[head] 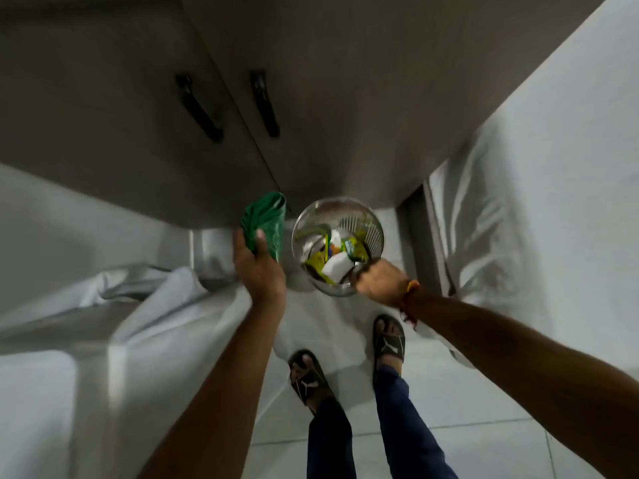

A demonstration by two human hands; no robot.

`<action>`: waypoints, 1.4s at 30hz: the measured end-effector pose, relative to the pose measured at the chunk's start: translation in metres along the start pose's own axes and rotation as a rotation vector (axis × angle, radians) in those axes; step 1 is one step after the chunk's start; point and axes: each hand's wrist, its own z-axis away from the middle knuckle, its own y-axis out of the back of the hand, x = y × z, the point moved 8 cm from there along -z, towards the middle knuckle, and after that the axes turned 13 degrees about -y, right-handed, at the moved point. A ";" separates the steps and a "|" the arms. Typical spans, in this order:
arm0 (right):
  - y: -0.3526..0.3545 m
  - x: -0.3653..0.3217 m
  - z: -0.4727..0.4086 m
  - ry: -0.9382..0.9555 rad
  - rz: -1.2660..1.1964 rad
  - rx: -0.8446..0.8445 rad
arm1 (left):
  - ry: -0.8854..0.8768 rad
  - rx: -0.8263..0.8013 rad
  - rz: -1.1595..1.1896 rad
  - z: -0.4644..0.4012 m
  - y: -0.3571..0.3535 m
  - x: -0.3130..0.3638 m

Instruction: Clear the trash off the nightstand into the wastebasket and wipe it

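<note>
My right hand (375, 280) grips the near rim of a round metal mesh wastebasket (313, 216) and holds it above the floor. Inside it lies trash (337, 261): yellow-green wrappers and a white crumpled piece. My left hand (257, 266) is closed on a green cloth (268, 216), just left of the basket and near the bottom edge of a grey cabinet. The nightstand is not clearly identifiable in this view.
A grey cabinet (311, 98) with two black handles (198, 107) fills the upper frame. White bed sheets hang at the left (155, 305) and at the right (536, 202). My sandalled feet (389, 340) stand on pale floor tiles between the beds.
</note>
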 end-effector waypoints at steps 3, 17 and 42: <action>-0.068 -0.008 -0.015 -0.038 -0.101 -0.034 | 0.046 -0.063 -0.089 0.013 -0.007 -0.080; -0.155 -0.005 -0.013 -0.476 -0.434 -0.684 | -0.235 -0.401 -0.412 0.063 -0.014 -0.097; 0.325 -0.316 -0.073 -0.454 -1.653 -0.900 | -0.306 -0.443 -0.962 0.102 0.398 0.060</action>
